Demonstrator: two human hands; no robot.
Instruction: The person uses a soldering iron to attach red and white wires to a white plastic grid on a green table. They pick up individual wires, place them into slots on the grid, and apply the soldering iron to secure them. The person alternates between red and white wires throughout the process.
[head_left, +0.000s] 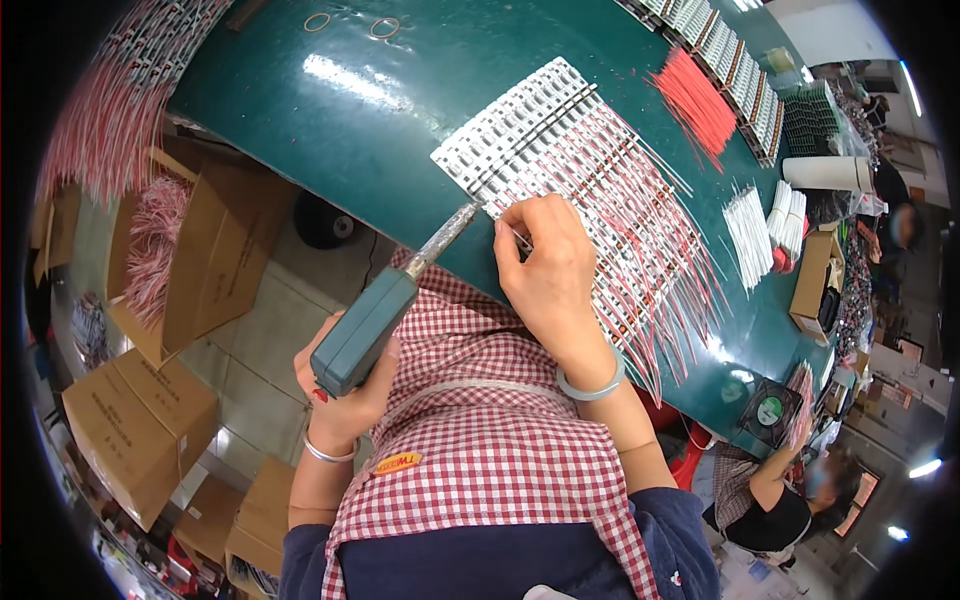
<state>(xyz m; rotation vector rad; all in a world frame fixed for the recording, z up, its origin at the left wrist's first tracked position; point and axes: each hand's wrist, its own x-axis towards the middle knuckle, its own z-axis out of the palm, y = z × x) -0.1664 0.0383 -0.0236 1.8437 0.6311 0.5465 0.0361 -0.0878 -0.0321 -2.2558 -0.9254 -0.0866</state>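
Observation:
My left hand (350,392) is wrapped round the dark green body of a soldering gun (366,328). Its metal barrel slants up to the near left edge of a panel of white parts (520,118). Many red and white wires (655,240) run from this panel toward the right. Over the panel's near edge, just right of the barrel's tip, hovers my right hand (548,262), fingers curled and thumb and fingertips close together. Whatever is pinched there is too small or too hidden to make out.
Red wires (692,100) and bundles of white wires (748,235) lie on the green table (260,90). More panels (735,75) line its far right. Cardboard boxes (140,430) stand on the floor at left. A co-worker (775,495) sits at lower right, near a small fan (770,411).

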